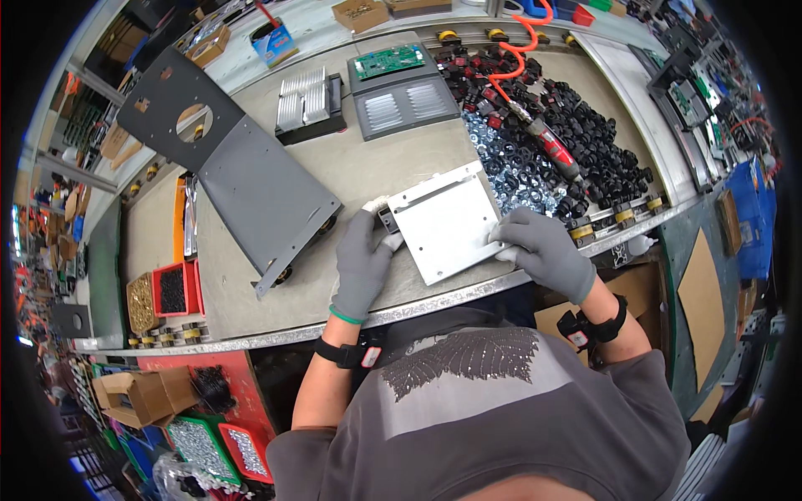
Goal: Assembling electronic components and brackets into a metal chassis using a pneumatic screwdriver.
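A silvery white metal plate [447, 230] with folded edges and small holes lies tilted in front of me, near the bench's front edge. My gloved left hand [364, 260] pinches a small black rectangular part [388, 220] between thumb and fingers, against the plate's left edge. My gloved right hand [545, 252] grips the plate's right edge, its fingertips bent over the border. To the left stands a large bent dark grey panel [266, 179] with a round hole in its upper section.
A red pneumatic screwdriver [553, 149] on a coiled orange hose lies over heaped black parts [597, 159] and silvery nuts [510, 163]. Behind are a finned heat sink [304, 102], a vented grey panel [405, 108] and a green circuit board [389, 62]. Red bins [189, 288] sit left.
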A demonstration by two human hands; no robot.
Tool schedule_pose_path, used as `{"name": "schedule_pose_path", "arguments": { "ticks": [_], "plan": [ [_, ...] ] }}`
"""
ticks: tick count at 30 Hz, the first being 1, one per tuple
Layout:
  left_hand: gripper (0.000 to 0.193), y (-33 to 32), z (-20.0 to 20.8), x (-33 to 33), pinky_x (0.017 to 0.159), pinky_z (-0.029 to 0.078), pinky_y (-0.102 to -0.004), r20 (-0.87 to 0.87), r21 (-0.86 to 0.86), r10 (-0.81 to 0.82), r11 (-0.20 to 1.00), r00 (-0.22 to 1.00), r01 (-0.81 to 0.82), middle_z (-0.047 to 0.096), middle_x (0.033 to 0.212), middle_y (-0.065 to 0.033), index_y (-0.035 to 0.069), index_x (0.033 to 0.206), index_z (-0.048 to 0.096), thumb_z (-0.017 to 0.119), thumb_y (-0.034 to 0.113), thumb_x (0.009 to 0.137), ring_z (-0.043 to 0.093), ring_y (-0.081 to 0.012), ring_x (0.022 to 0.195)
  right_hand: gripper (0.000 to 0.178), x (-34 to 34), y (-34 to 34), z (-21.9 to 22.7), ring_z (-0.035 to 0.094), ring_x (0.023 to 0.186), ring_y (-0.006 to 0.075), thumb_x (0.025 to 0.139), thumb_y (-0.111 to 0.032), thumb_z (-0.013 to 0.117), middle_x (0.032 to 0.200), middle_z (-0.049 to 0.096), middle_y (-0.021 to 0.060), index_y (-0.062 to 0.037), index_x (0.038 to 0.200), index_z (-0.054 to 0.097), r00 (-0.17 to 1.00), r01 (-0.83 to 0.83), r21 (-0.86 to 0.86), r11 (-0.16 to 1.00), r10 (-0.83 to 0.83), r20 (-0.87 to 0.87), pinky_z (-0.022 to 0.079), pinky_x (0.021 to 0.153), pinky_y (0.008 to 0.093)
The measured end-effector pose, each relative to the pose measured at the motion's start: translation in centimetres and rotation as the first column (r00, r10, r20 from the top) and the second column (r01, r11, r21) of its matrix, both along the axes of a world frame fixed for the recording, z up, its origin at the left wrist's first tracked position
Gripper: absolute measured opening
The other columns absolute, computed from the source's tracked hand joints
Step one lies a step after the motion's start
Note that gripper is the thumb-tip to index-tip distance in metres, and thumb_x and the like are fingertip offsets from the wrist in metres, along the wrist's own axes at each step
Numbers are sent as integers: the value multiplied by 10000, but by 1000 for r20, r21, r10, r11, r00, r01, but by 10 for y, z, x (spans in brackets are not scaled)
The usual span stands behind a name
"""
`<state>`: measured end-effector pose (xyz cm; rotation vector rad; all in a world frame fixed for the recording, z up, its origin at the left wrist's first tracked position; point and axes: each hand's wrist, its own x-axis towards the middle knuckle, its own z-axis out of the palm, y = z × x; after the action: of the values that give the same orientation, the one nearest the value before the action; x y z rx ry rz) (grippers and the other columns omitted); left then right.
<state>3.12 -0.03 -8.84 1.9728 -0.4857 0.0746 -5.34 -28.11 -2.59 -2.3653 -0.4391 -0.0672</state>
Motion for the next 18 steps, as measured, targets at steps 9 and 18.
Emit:
{"name": "schedule_pose_path", "arguments": {
  "ticks": [9,18],
  "plan": [
    [513,-1,-2,0,925,484,-357,132,22,44,999,990,-47,657,1107,-162,-1,1227,590,771,145,769,637,-271,1036,231,-4,-3,34,639,816,234,772,-32,689,894,641,94,-41,1002,692,985,168,-3,986,-168,40,505,727,321],
    [707,-38,0,-19,682,464,-387,327,246,81,955,942,-168,649,805,-37,70,1082,598,869,478,572,600,-249,732,267,-9,-15,-3,556,791,160,777,-57,729,871,582,72,22,1022,654,950,312,183,932,-311,-34,452,728,295]
  ]
}}
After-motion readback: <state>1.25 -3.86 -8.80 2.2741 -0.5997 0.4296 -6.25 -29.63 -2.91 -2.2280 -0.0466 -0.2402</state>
